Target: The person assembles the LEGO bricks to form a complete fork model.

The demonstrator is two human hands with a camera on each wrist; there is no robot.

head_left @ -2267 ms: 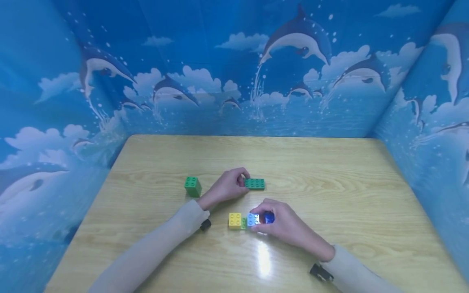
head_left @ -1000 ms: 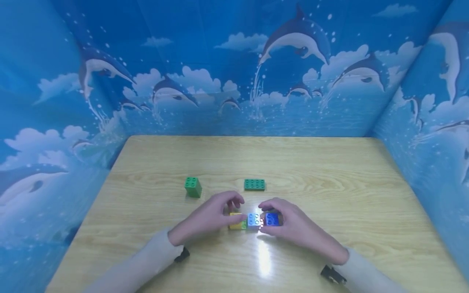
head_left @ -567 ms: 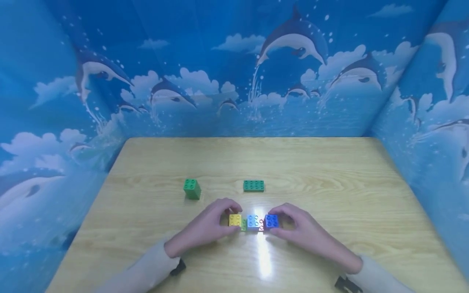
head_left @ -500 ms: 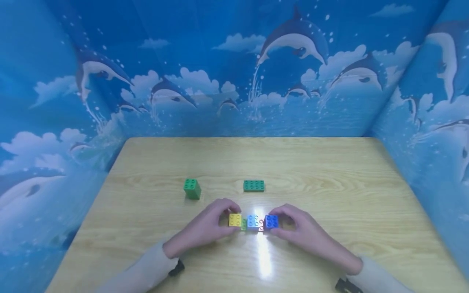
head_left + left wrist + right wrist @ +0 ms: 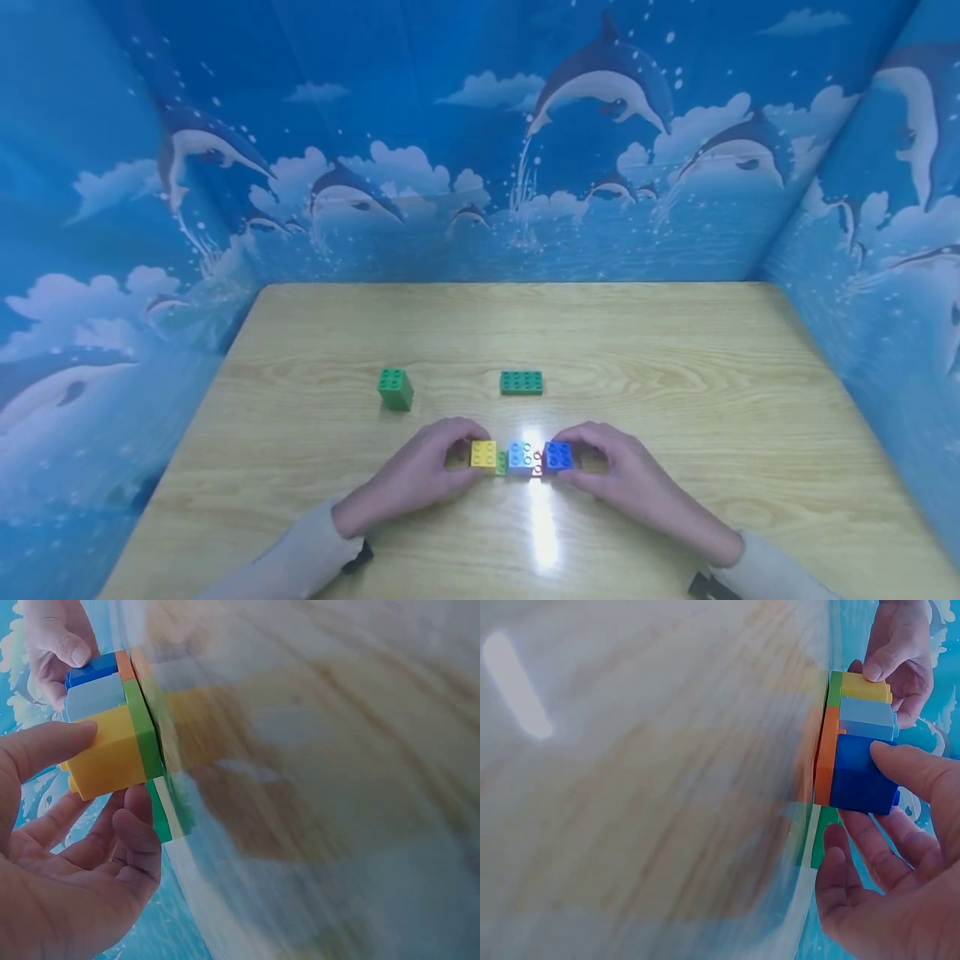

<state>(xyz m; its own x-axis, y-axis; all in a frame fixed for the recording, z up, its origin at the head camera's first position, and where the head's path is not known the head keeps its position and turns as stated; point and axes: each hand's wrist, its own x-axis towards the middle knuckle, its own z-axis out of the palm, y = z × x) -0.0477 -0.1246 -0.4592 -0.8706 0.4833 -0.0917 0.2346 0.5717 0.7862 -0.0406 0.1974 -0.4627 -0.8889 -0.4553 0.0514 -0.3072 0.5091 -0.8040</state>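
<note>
A low row of toy building bricks stands near the table's middle. A yellow brick (image 5: 483, 453), a light blue brick (image 5: 520, 457) and a dark blue brick (image 5: 558, 454) sit on top. Beneath them lie a light green brick (image 5: 142, 724) and an orange brick (image 5: 826, 761), end to end. My left hand (image 5: 422, 464) pinches the yellow brick between thumb and fingers at the row's left end. At the right end, my right hand (image 5: 626, 475) holds the dark blue brick the same way. The light blue brick between them is untouched.
Behind the row lies a flat dark green brick (image 5: 521, 382) with two rows of studs. A tall green brick (image 5: 395, 389) stands upright farther left. Blue dolphin-print cloth (image 5: 465, 150) closes off the back and sides of the wooden table (image 5: 675, 358).
My left hand has left the flat dark green brick and come forward to the yellow one. My right hand has shifted right, from the light blue brick to the dark blue one.
</note>
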